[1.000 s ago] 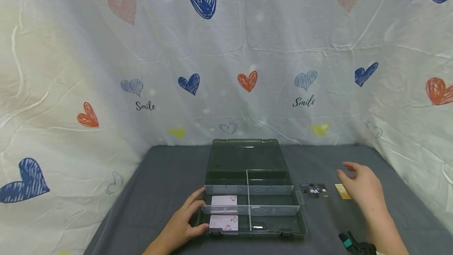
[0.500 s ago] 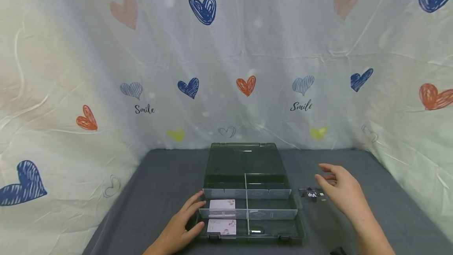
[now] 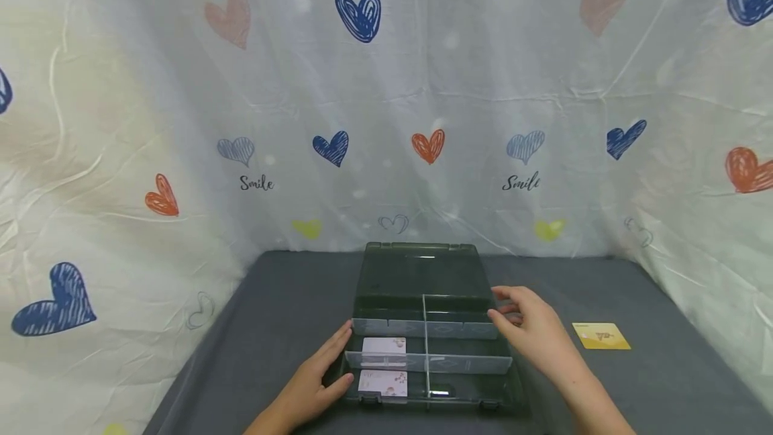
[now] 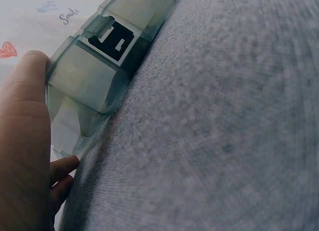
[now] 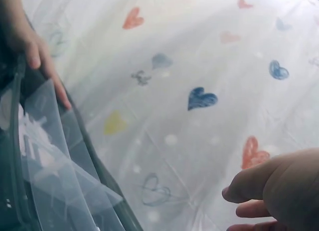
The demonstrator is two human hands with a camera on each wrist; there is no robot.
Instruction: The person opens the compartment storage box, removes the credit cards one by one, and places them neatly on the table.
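The left hand [image 3: 311,381] rests against the left side of a dark green translucent compartment box [image 3: 423,277]; its fingers lie along the wall and its thumb, well spread from them, is at the near corner. The box stands between the two hands, with its lid turned back on the side away from the person. Inside, pale translucent dividers [image 3: 468,364] form two columns of compartments. In the column nearer to the left hand lie two pinkish-white cards — a front card [image 3: 383,383] in the near compartment and a second card [image 3: 384,345] in the one behind it, partly seen through a divider.

The right hand [image 3: 534,331] is at the right edge of the box, with fingers bent loosely and the thumb apart from them; nothing shows between them — whether it touches the box, one cannot tell. To the right of this hand, a yellow card [image 3: 602,336] lies flat on the grey cloth [image 3: 290,294].
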